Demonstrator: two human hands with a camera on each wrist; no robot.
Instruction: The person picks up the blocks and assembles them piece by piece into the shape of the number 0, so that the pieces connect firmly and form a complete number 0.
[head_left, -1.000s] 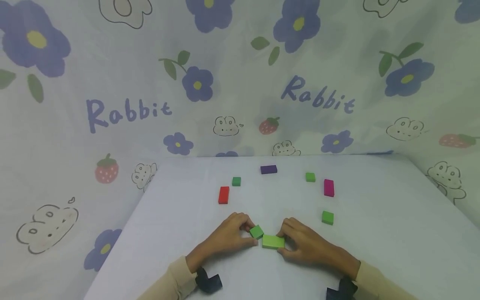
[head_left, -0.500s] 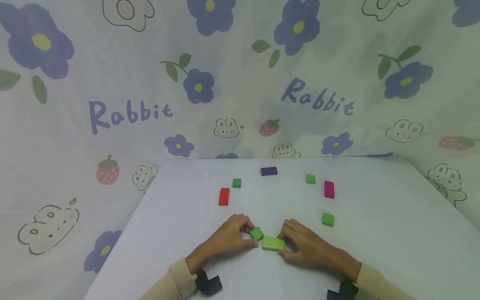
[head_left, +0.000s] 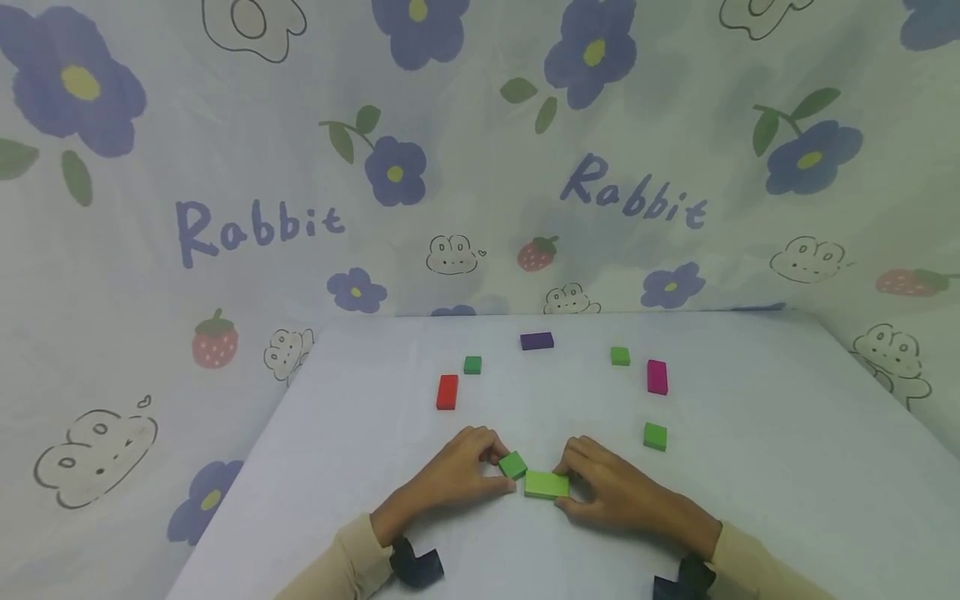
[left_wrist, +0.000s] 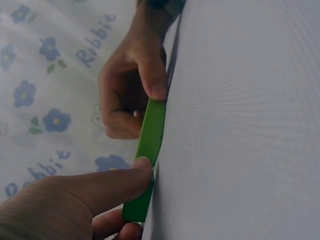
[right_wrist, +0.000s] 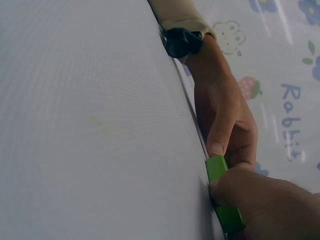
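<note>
In the head view, my left hand [head_left: 453, 471] pinches a small green square block [head_left: 513, 465], turned at an angle on the white table [head_left: 360, 417]. To its right, my right hand [head_left: 615, 492] grips the right end of a light green rectangular block [head_left: 546, 484] between thumb and fingers. The square's lower corner meets or nearly meets the rectangle's upper left corner. In the left wrist view, the light green block [left_wrist: 152, 125] and the darker green block [left_wrist: 136, 210] line up between both thumbs. Fingers partly hide both blocks in the wrist views.
Farther back lie a red block [head_left: 447, 392], a small green block [head_left: 472, 365], a purple block [head_left: 537, 341], a light green square block [head_left: 620, 356] and a magenta block [head_left: 657, 377]. Another green square block [head_left: 655, 437] sits right of my right hand. Patterned cloth [head_left: 480, 183] hangs behind.
</note>
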